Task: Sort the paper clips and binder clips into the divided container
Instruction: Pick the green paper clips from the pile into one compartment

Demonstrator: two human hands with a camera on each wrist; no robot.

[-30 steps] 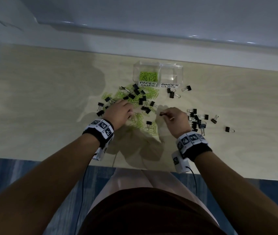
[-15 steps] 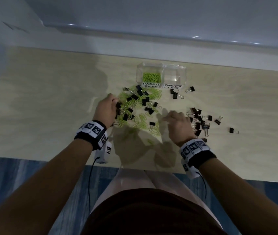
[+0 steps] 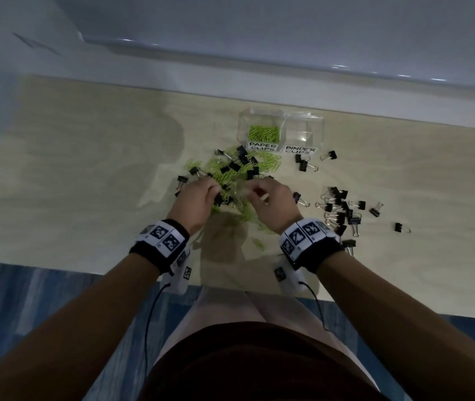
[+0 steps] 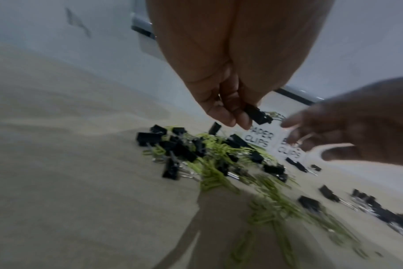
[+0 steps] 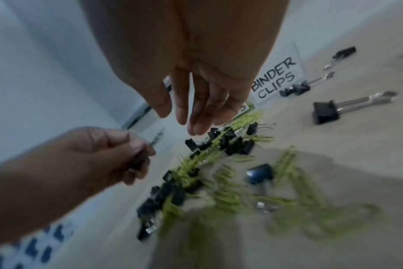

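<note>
A black binder clip [image 4: 257,115] is pinched in the left hand [image 4: 228,102] above the mixed pile [image 3: 230,180] on the desk [image 3: 85,169]; the right hand [image 5: 196,102] is held loosely spread, empty. Light, stiff and springy, such clips are probably best taken by the body.

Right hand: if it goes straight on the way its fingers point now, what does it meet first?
Probably the mixed pile of black binder clips and green paper clips just below the right hand's open fingertips; the container stands further behind. Depth is unclear.
</note>
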